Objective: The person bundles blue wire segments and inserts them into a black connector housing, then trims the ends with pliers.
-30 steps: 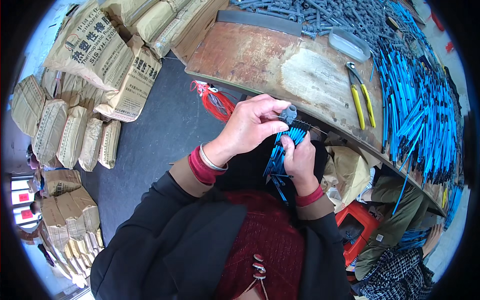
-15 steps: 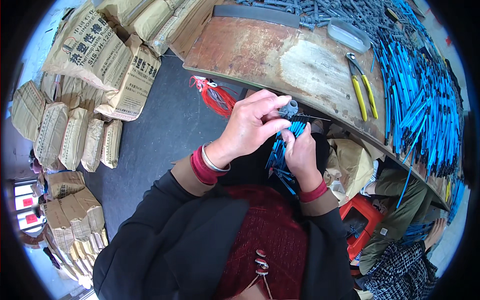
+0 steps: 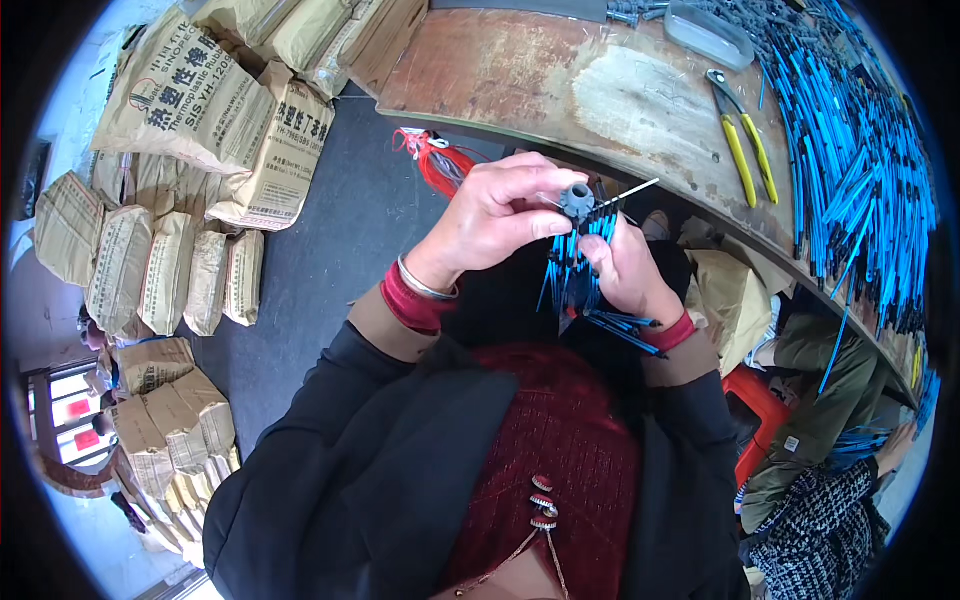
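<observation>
Between the thumb and fingers of my left hand (image 3: 492, 218) is a grey ribbed plastic hub (image 3: 577, 201) with a round hole facing up. Just to its right, my right hand (image 3: 636, 268) is closed on a bunch of thin blue sticks (image 3: 562, 282) with black ends, which hang below the hub. Several more of these sticks fan out under my right wrist. A thin pale rod (image 3: 632, 192) points up and right from beside the hub. How the sticks and rod meet the hub is too small to tell.
A worn wooden table (image 3: 480, 75) lies ahead, with yellow-handled pliers (image 3: 745, 150), a clear plastic tray (image 3: 708, 35) and a large heap of blue sticks (image 3: 865, 190). Brown paper sacks (image 3: 190, 110) are stacked at left. Another person's green-trousered leg (image 3: 815, 420) is at right.
The view has shifted, so the table sits higher. The hub now faces up more plainly between my left fingers. Several blue sticks have swung out toward my right wrist, and the rod tilts upward.
</observation>
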`<state>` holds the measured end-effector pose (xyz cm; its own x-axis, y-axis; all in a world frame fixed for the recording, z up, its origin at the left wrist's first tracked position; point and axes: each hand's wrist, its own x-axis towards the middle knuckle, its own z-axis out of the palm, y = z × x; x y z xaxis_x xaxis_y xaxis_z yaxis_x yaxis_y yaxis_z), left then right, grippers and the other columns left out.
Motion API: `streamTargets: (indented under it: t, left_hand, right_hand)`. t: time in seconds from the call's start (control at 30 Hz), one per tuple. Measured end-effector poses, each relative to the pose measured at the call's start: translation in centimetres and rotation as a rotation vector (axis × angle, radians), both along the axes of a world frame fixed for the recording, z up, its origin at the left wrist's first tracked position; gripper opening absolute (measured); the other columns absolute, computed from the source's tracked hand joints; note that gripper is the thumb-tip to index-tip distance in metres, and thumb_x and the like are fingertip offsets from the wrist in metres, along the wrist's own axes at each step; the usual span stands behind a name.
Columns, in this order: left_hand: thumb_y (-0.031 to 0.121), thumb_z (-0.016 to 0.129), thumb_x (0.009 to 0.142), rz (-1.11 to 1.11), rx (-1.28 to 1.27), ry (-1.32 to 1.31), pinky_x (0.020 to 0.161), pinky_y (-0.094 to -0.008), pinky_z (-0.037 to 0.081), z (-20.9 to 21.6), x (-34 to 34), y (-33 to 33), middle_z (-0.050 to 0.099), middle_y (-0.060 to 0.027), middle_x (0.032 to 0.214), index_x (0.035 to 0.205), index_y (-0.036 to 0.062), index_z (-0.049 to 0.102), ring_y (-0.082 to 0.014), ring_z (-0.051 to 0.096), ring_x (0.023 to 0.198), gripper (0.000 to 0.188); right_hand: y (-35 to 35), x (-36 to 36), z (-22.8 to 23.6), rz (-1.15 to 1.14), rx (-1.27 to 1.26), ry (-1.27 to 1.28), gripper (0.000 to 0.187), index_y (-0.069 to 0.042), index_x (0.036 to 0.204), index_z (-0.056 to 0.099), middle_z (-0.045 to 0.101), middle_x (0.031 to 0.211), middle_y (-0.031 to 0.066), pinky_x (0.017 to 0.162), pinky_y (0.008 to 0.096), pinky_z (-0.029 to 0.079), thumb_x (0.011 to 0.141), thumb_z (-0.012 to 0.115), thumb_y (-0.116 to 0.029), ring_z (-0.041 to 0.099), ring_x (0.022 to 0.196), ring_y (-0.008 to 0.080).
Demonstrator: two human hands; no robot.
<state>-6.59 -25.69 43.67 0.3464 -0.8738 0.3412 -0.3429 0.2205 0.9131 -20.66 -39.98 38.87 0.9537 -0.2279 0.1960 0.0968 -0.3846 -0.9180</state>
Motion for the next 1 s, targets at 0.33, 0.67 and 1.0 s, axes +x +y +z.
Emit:
streamTargets:
  t: [0.33, 0.67, 1.0]
  left_hand:
    - [0.001, 0.068, 0.079, 0.049, 0.011, 0.414, 0.078, -0.0243, 0.049, -1.1, -0.2, 0.8, 0.061, -0.0100, 0.100, 0.118, -0.0010, 0.055, -0.0125, 0.060, 0.090, 0.042]
    - [0.006, 0.071, 0.078, -0.194, -0.072, 0.359, 0.082, -0.0294, 0.050, -1.2, 1.1, 1.7, 0.063, -0.0148, 0.104, 0.112, -0.0008, 0.058, -0.0194, 0.062, 0.095, 0.037]
    - [0.010, 0.072, 0.077, -0.224, -0.042, 0.336, 0.079, -0.0305, 0.050, -0.9, 1.0, 1.7, 0.064, -0.0160, 0.102, 0.109, 0.0012, 0.060, -0.0212, 0.063, 0.093, 0.035]
  right_hand:
    - [0.6, 0.4, 0.4, -0.009, -0.132, 0.188, 0.049, 0.008, 0.113, 0.043, 0.060, 0.082, 0.0266, 0.070, 0.0451, 0.046, 0.088, 0.056, -0.032, 0.059, 0.081, 0.0439]
    - [0.4, 0.1, -0.3, 0.075, -0.229, -0.059, 0.044, 0.006, 0.099, 0.051, 0.058, 0.075, 0.0242, 0.063, 0.0457, 0.044, 0.089, 0.052, -0.038, 0.056, 0.071, 0.0436]
    - [-0.9, 0.5, 1.8, 0.339, 0.031, 0.289, 0.041, 0.001, 0.095, 0.052, 0.055, 0.077, 0.0201, 0.071, 0.0402, 0.044, 0.091, 0.048, -0.040, 0.055, 0.077, 0.0373]
